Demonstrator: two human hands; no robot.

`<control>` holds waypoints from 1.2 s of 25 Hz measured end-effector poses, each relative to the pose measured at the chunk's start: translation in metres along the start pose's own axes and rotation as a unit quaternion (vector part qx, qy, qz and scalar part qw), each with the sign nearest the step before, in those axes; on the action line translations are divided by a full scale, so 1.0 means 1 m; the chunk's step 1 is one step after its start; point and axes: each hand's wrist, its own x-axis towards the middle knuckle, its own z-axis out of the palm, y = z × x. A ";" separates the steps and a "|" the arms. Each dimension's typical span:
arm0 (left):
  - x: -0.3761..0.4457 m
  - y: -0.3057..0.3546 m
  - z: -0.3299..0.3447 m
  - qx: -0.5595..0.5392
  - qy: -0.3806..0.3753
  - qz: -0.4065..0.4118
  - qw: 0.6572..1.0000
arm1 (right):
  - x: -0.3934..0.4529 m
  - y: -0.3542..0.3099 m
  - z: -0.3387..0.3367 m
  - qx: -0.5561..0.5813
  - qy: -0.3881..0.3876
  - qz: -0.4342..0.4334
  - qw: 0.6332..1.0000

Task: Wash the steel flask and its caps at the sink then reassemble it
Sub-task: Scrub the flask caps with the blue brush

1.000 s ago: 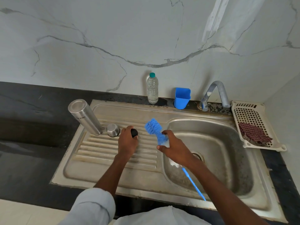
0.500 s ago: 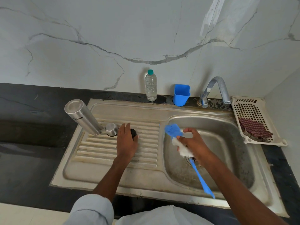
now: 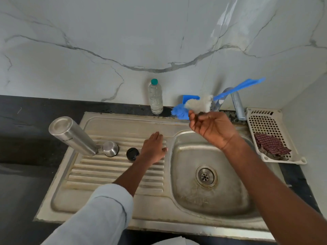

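Right hand (image 3: 210,129) holds brush (image 3: 198,104) (blurred); left hand (image 3: 154,147) flat.

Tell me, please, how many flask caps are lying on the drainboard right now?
2: the steel cap beside the inverted flask, and the black cap just right of it, by the left hand. None seems hidden.

Steel flask (image 3: 73,136) – silver; blk cap (image 3: 132,154); blue/wht brush (image 3: 198,104); maroon-checked cloth (image 3: 271,145).

Kitchen: steel sink (image 3: 123,206), tap (image 3: 238,105).
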 end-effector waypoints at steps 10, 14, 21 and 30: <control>0.021 0.019 0.006 0.075 -0.035 -0.040 0.996 | 0.117 -0.038 0.026 -0.361 0.239 -0.170 0.885; 0.021 0.018 0.005 0.067 -0.031 -0.043 0.996 | 0.148 -0.035 0.010 -0.450 0.265 -0.110 0.845; 0.019 0.021 0.002 0.064 -0.031 -0.047 0.996 | 0.161 -0.029 -0.022 -0.633 0.307 -0.110 0.702; 0.014 0.014 -0.011 -0.017 -0.015 -0.053 0.998 | 0.107 -0.002 0.001 -0.582 0.333 -0.247 0.700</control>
